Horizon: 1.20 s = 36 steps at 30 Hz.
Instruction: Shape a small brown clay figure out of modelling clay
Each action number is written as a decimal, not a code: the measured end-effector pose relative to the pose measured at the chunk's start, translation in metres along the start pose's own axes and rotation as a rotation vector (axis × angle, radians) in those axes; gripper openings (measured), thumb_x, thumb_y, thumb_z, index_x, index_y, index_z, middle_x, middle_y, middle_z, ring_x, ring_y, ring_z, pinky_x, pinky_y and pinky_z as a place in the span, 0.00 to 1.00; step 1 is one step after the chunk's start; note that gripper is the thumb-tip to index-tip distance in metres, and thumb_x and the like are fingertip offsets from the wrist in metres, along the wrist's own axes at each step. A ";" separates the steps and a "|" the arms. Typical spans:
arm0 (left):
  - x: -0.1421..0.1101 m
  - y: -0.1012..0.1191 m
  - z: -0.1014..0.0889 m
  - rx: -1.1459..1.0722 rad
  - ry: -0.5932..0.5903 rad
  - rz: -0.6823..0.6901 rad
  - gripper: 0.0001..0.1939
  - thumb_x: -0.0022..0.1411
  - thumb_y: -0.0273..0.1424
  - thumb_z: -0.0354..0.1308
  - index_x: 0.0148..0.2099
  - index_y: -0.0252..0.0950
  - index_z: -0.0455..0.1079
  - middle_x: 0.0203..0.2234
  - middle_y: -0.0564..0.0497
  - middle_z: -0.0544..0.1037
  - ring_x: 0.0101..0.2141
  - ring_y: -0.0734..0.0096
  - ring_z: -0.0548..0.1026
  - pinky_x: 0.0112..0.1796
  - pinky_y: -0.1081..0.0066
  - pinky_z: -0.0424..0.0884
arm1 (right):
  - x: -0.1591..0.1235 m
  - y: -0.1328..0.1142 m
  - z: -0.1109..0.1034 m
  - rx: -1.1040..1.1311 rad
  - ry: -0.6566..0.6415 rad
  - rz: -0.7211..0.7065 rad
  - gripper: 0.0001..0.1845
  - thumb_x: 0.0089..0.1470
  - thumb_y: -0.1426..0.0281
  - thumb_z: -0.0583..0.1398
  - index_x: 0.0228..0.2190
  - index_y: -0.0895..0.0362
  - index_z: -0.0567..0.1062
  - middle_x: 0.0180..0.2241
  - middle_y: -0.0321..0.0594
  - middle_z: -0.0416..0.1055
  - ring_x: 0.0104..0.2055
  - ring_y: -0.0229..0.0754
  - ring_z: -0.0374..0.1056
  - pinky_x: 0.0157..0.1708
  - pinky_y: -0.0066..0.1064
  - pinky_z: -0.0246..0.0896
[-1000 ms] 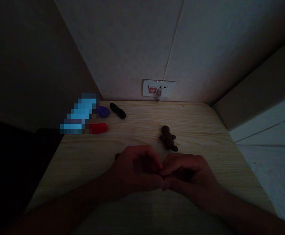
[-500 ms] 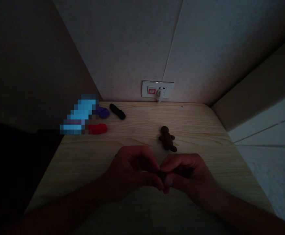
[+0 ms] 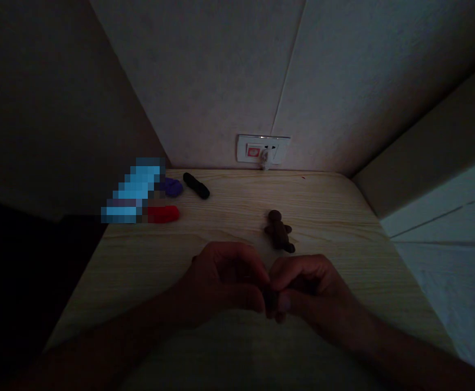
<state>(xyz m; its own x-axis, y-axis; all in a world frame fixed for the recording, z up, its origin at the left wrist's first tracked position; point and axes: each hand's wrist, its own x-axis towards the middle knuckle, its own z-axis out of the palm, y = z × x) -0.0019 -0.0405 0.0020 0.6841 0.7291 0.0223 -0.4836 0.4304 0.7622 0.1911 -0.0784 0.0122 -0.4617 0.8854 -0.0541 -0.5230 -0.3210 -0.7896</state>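
Note:
Both my hands meet low over the wooden table (image 3: 335,282), pinching a small dark brown lump of modelling clay (image 3: 270,297) between their fingertips. My left hand (image 3: 225,279) is closed on its left side, and my right hand (image 3: 314,288) grips it from the right. Fingers cover much of the lump, and the light is dim. Just beyond them lies a brown clay figure (image 3: 279,231) with a round head, a long body, stubby arms and a foot at its lower end. A bit of something dark peeks out behind my left hand, mostly hidden.
At the back left lie a black clay roll (image 3: 196,185), a purple clay piece (image 3: 173,187) and a red clay piece (image 3: 164,214). Beside them a bright, pixelated patch hides something. A wall socket (image 3: 263,149) with a plug sits just above the table's back edge.
My fingertips have shifted slightly around the brown lump, and more of it shows between them. The clay figure and the coloured pieces have stayed in place.

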 end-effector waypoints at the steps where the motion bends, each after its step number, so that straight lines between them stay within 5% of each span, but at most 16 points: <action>1: 0.000 0.000 -0.001 0.003 0.004 -0.021 0.09 0.53 0.27 0.76 0.36 0.37 0.81 0.28 0.52 0.83 0.29 0.74 0.81 0.30 0.77 0.76 | 0.000 -0.001 0.000 -0.012 -0.004 -0.004 0.09 0.54 0.77 0.72 0.35 0.52 0.86 0.31 0.32 0.83 0.30 0.30 0.79 0.31 0.17 0.74; 14: -0.002 0.002 0.002 0.015 0.089 -0.138 0.12 0.50 0.31 0.77 0.32 0.33 0.78 0.26 0.51 0.81 0.27 0.74 0.79 0.29 0.77 0.74 | 0.000 -0.004 0.002 -0.099 0.031 -0.027 0.09 0.52 0.78 0.72 0.34 0.53 0.86 0.30 0.34 0.81 0.30 0.31 0.78 0.31 0.18 0.74; 26: -0.004 -0.001 -0.002 -0.020 0.031 -0.247 0.13 0.49 0.30 0.78 0.32 0.34 0.76 0.26 0.52 0.80 0.28 0.75 0.78 0.29 0.78 0.72 | -0.002 -0.007 0.002 -0.103 -0.014 0.054 0.11 0.51 0.79 0.72 0.33 0.52 0.86 0.30 0.32 0.79 0.31 0.30 0.76 0.33 0.20 0.73; 36: -0.004 0.002 0.000 0.073 0.092 -0.204 0.14 0.50 0.31 0.77 0.32 0.33 0.74 0.26 0.53 0.79 0.27 0.77 0.76 0.29 0.78 0.70 | -0.001 -0.005 0.003 -0.213 0.081 -0.009 0.11 0.47 0.80 0.74 0.32 0.53 0.86 0.29 0.34 0.80 0.28 0.32 0.75 0.30 0.20 0.72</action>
<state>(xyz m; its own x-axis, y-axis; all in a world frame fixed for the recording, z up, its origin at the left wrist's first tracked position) -0.0057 -0.0431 0.0036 0.7096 0.6776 -0.1933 -0.2974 0.5367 0.7896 0.1918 -0.0788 0.0180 -0.3944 0.9147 -0.0883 -0.3595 -0.2421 -0.9012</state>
